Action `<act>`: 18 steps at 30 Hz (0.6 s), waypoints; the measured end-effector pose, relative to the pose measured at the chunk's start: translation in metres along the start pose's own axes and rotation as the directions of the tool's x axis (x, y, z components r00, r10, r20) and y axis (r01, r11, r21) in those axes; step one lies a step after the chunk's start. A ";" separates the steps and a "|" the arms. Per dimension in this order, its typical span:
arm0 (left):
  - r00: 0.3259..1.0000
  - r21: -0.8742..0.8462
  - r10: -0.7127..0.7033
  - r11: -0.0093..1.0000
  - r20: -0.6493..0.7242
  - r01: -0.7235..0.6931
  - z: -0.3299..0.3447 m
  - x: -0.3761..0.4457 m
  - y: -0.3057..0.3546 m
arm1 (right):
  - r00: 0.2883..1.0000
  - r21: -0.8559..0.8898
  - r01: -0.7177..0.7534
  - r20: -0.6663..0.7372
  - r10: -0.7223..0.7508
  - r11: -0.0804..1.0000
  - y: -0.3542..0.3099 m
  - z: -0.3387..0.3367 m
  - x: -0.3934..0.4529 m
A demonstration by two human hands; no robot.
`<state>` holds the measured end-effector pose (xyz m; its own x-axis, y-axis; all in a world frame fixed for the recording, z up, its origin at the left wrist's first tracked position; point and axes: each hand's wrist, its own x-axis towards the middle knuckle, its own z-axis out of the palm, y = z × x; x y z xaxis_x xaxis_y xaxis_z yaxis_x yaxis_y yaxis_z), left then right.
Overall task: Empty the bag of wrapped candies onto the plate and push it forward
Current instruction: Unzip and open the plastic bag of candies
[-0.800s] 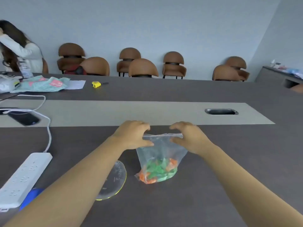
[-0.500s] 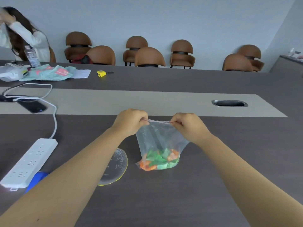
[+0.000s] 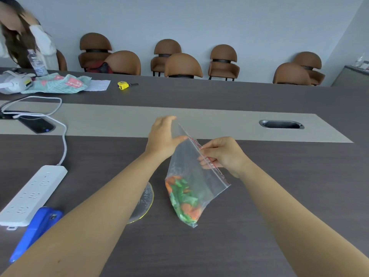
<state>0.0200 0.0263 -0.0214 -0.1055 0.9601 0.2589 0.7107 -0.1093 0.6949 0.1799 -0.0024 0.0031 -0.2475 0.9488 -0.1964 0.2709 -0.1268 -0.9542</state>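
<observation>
A clear zip bag (image 3: 194, 170) with a red-lined seal hangs tilted above the dark table. Green and orange wrapped candies (image 3: 182, 198) lie bunched in its lower end. My left hand (image 3: 162, 136) holds the bag's far upper side, fingers spread along the plastic. My right hand (image 3: 221, 154) pinches the zip edge near its middle. A clear glass plate (image 3: 146, 200) with a yellowish rim rests on the table just left of the bag, mostly hidden under my left forearm.
A white power strip (image 3: 32, 194) and its cable lie at the left, with a blue object (image 3: 36, 226) beside it. A phone (image 3: 37, 124), cloth, yellow tape measure (image 3: 122, 85) and a person sit at the far left. A cable slot (image 3: 281, 124) is at the right.
The bag has swung from hanging upright to a slant, its zip edge now running diagonally. My left hand has moved up and forward; my right hand has dropped lower along the seal.
</observation>
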 end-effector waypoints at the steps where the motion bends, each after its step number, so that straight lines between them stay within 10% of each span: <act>1: 0.998 -0.077 -0.060 0.995 -0.004 0.059 -0.001 -0.006 0.000 | 1.000 0.005 0.002 0.002 -0.002 1.000 0.002 0.002 0.000; 7: 0.903 -0.408 -0.220 0.834 0.369 0.370 -0.007 -0.043 0.002 | 0.997 -0.044 0.062 0.058 -0.059 0.997 0.010 0.015 -0.005; 18: 0.848 -0.516 -0.182 0.723 0.497 0.458 -0.011 -0.059 0.002 | 0.983 0.042 0.140 0.112 -0.144 0.989 0.024 0.025 -0.016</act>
<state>0.0205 -0.0336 -0.0282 0.1266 0.9623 -0.2409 0.1067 0.2282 0.9678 0.1670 -0.0280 -0.0221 -0.3866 0.9187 -0.0813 0.1944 -0.0050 -0.9809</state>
